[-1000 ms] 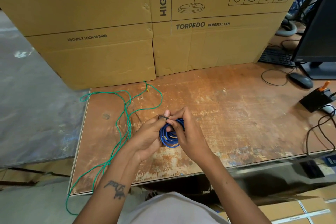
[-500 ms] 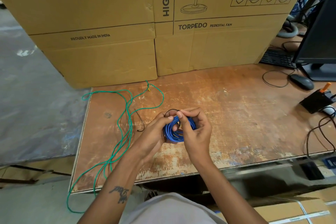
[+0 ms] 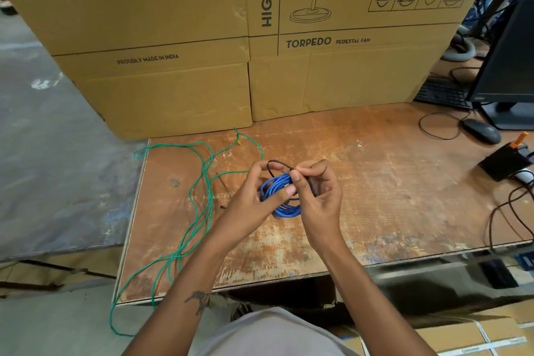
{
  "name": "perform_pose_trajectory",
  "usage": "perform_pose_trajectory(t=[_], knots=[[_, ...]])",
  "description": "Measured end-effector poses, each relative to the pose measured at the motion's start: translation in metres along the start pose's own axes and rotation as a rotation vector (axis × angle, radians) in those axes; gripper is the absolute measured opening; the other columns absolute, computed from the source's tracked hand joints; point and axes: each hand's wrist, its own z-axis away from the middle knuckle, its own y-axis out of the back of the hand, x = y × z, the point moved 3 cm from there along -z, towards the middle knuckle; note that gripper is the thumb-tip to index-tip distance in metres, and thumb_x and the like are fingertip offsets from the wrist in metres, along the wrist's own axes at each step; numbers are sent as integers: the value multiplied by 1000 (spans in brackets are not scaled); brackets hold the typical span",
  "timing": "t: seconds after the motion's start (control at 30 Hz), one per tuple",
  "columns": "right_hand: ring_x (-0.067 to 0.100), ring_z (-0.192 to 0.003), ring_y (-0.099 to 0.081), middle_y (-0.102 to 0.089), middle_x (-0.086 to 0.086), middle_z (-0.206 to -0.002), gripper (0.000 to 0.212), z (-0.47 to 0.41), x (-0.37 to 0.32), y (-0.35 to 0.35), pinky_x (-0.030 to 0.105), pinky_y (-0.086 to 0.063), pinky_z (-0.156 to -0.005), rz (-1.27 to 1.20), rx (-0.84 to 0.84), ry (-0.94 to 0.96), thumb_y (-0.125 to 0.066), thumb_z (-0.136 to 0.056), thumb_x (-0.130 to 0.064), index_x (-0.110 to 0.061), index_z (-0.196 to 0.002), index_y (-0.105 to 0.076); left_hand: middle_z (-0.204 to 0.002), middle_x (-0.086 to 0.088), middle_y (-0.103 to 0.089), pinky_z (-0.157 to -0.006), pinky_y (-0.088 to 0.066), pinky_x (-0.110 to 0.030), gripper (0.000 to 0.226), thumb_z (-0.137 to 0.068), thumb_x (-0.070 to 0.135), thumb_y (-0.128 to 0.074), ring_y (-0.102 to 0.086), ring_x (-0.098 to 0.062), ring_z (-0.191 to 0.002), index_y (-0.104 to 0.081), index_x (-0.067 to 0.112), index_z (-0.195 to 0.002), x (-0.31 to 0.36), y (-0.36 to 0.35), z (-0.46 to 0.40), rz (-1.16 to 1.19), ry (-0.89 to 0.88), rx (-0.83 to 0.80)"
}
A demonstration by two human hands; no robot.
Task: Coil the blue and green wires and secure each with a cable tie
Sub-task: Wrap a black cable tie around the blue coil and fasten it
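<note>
- A person's two arms reach out over a brown, scratched wooden tabletop (image 3: 375,182). The left arm has a small dark tattoo near the wrist.
- The left hand (image 3: 254,196) holds the blue wire (image 3: 284,209). The blue wire is wound into a small round coil. The left fingers (image 3: 284,192) curl round the coil, and the thumb lies across the front of it.
- The right hand (image 3: 316,196) is just beside the left hand, and they touch. Its thumb and first finger pinch a thin black cable tie (image 3: 276,164) at the top of the coil. The tie makes a small loop that sticks up above the blue wire.
- The coil is held up just above the middle of the tabletop, between both hands.
- The green wire (image 3: 202,205) lies loose on the left part of the tabletop. It is not coiled. It runs in long wavy loops, and one end hangs off the near edge.
- A small dark thin piece lies on the tabletop between the green wire and the left hand. I cannot tell what it is.
- On the right are a black mouse (image 3: 482,130), a small black box (image 3: 504,163) and some black cords.
- At the back stand big cardboard boxes (image 3: 179,37). One says "TORPEDO PEDESTAL FAN".
</note>
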Motion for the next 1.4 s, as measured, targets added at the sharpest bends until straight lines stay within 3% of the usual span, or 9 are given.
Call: perform_pose_trajectory(t=[0.13, 0.27, 0.43, 0.7, 0.83, 0.93, 1.07, 1.23, 1.4], knots=[[18, -95, -66, -64, 4, -99, 27, -1, 1, 0, 29, -54, -88, 60, -12, 43, -66, -102, -2, -28, -99, -63, -124, -1, -57, -94, -55, -57, 35, -100, 37, -67, -63, -21, -108, -45, 23, -124, 2, -4, -2, -62, -105, -16], [19, -101, -68, -66, 2, -105, 12, 0, 3, 0, 31, -54, -92, 90, -54, 35, -66, -104, -5, -16, -104, -61, -126, 4, -62, -101, -55, -38, 73, -103, 16, -63, -65, -21, -116, -23, 39, -159, 11, -5, 1, -131, -239, 45], [25, -106, -73, -71, 0, -109, 10, 1, -6, 2, 40, -58, -93, 149, -121, 14, -67, -104, -7, -17, -104, -65, -129, 3, -65, -97, -52, -59, 31, -105, 23, -60, -60, -29, -122, -62, 33, -135, 7, -3, -4, -197, -323, 34], [4, -93, -74, -74, -15, -102, 5, 4, -13, 1, 30, -58, -72, 544, -160, 109, -56, -110, -29, -33, -111, -55, -116, 7, -64, -99, -49, -40, 19, -103, 17, -63, -62, -18, -117, -61, 22, -121, -2, -7, -6, -231, -329, 183], [-7, -126, -55, -46, -1, -133, 6, 8, 3, -9, 15, -53, -97, 578, -2, 246, -52, -111, -14, -13, -114, -56, -116, 6, -66, -94, -51, -40, 15, -105, 15, -59, -65, -20, -113, -59, 23, -118, -2, -12, -6, -244, -359, 246], [15, -135, -61, -42, 5, -133, 8, 10, 3, -18, 25, -55, -105, 479, 17, 327, -44, -112, -17, -20, -115, -51, -116, 7, -65, -95, -51, -42, 13, -107, 16, -57, -64, -22, -113, -58, 23, -117, -4, -15, -3, -243, -353, 282], [34, -129, -67, -54, 6, -126, 12, 8, -8, -15, 51, -58, -100, 370, 70, 443, -40, -115, -26, -18, -115, -48, -112, 10, -64, -92, -49, -34, 10, -108, 29, -53, -63, -15, -110, -53, 36, -115, -13, -4, -3, -310, -301, 356], [24, -116, -74, -71, 4, -115, 10, 17, -29, -19, 36, -59, -97, 377, -1, 450, -39, -113, -14, -21, -117, -47, -109, 9, -65, -83, -45, -24, 9, -110, 29, -50, -62, -12, -99, -53, 34, -116, -13, -1, -1, -348, -285, 319], [30, -102, -77, -72, 13, -109, 38, 14, -31, -23, 45, -63, -87, 274, 75, 265, -41, -114, -9, -47, -117, -46, -105, 10, -64, -77, -47, -27, 23, -111, 21, -49, -61, -13, -86, -55, 32, -131, -2, 0, -5, -276, -313, 267]])
